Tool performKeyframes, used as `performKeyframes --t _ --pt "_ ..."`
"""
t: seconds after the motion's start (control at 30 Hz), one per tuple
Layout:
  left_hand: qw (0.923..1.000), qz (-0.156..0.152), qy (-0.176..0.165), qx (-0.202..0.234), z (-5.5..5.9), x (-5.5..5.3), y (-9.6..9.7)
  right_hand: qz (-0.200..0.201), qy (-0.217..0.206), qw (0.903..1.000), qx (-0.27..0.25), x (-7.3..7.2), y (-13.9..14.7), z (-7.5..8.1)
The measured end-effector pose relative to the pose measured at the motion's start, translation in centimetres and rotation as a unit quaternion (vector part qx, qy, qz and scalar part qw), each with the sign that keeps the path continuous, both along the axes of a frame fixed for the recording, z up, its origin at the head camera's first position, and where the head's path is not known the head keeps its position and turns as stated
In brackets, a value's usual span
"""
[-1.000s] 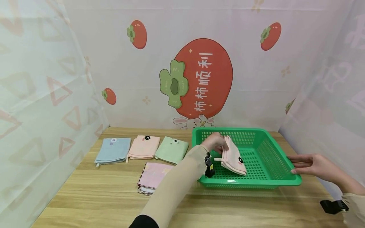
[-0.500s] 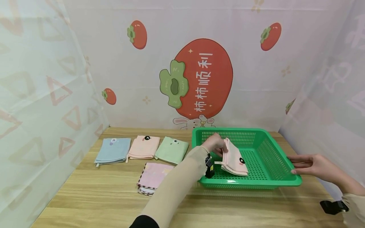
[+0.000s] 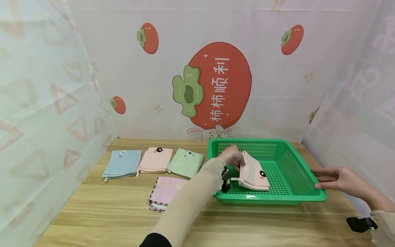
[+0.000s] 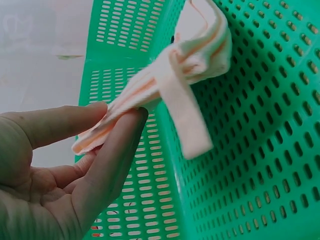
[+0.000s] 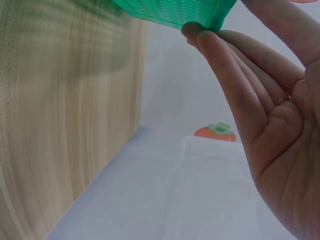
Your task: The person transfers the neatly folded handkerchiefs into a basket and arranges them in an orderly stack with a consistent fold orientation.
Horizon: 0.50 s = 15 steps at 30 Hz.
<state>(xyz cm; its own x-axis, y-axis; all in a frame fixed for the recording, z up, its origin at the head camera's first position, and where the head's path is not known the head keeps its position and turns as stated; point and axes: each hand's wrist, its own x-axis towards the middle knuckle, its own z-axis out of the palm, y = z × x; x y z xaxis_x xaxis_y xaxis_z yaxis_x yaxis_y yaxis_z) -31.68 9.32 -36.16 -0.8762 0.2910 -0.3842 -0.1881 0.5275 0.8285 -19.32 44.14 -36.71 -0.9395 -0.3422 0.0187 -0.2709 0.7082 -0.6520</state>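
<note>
My left hand (image 3: 234, 157) reaches into a green plastic basket (image 3: 271, 198) and pinches the edge of a folded pink towel (image 3: 254, 173) between thumb and fingers. The towel has an embroidered eye, and a pale hanging loop (image 4: 187, 120) dangles from it in the left wrist view. Its lower end is down by the basket floor while the pinched edge is raised. At the basket's right side, my right hand (image 3: 337, 178) holds the rim. In the right wrist view the fingers (image 5: 235, 85) touch under the rim; the thumb tip is out of frame.
Left of the basket, a folded blue towel (image 3: 123, 163), another pink towel (image 3: 155, 160) and a green towel (image 3: 186, 163) lie in a row on the wooden table (image 3: 117, 216). Nearer is a purple-pink cloth with checked edging (image 3: 166, 190), partly behind my left forearm. Printed sheets enclose the table.
The pink towel in the basket has tilted flatter, its lower end shifting slightly right. My left hand stays pinched on it and has dipped a little. The right hand has not moved.
</note>
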Motion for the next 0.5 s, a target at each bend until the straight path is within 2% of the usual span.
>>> performKeyframes --t 0.3,0.5 --pt "0.9999 -0.006 0.008 0.005 0.3 -0.3 -0.5 -0.01 -0.017 0.9998 0.006 0.0 0.0 0.1" --pt "0.9993 -0.02 0.031 -0.003 0.7 -0.4 -1.0 -0.006 -0.021 0.9998 0.001 -0.1 0.1 -0.1"
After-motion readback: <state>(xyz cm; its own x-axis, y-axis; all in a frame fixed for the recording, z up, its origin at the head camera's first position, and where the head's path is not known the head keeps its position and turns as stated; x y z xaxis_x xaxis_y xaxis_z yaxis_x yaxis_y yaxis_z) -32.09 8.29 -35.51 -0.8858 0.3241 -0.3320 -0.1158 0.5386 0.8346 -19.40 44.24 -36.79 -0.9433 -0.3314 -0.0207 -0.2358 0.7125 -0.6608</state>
